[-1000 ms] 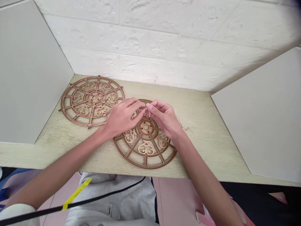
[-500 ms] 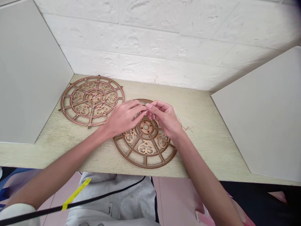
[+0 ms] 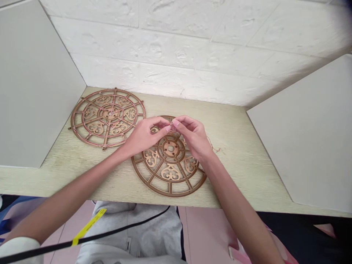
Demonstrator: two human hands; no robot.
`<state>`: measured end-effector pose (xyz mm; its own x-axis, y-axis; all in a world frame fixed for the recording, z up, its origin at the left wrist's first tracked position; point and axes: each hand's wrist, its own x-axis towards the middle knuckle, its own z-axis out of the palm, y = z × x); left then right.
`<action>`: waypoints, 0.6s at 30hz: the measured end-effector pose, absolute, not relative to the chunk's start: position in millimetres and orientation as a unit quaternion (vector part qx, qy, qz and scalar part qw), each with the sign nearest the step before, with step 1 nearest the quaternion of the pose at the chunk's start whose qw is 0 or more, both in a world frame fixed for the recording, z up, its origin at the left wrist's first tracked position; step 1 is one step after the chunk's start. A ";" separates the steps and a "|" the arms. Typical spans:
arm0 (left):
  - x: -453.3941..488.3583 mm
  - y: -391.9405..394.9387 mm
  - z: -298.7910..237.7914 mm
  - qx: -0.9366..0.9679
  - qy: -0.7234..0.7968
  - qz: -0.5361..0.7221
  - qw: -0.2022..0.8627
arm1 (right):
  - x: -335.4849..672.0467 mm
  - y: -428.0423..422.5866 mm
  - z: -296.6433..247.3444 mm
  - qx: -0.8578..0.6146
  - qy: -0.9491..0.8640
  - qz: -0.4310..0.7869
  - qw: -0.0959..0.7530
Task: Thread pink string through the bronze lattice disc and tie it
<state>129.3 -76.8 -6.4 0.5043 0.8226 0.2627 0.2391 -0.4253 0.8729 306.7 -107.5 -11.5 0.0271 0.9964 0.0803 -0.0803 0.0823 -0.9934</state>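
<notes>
Both my hands meet over the upper part of a round bronze openwork frame (image 3: 170,189) lying flat on the table. My left hand (image 3: 145,135) pinches a thin pinkish wire (image 3: 173,128) between thumb and forefinger. Right against it, my right hand (image 3: 194,137) grips the same wire, also in a pinch. Loose strands of the wire come out past my right wrist and rest on the table. To the left lies a second round frame (image 3: 105,141), with red and pale wire running along its rings and spokes and gathered at its hub.
The pale wooden table (image 3: 233,165) runs along a white brick-patterned wall (image 3: 165,47). Grey panels stand at the left (image 3: 35,91) and right (image 3: 313,135). A black cord with a yellow tag (image 3: 89,227) crosses in front of my lap.
My left thumb has shifted down, opening a gap between it and the curled fingers. The wire at the fingertips is bunched differently. Both frames lie where they were.
</notes>
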 end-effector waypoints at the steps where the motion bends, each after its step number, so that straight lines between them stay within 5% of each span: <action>1: 128.8 -76.5 -6.3 0.765 0.348 0.357 0.407 | 306.9 -107.5 -11.8 -0.466 -0.499 0.486 0.546; 18: 128.7 -77.3 -4.3 0.752 0.322 0.358 0.450 | 305.2 -108.7 -12.1 -0.456 -0.516 0.469 0.553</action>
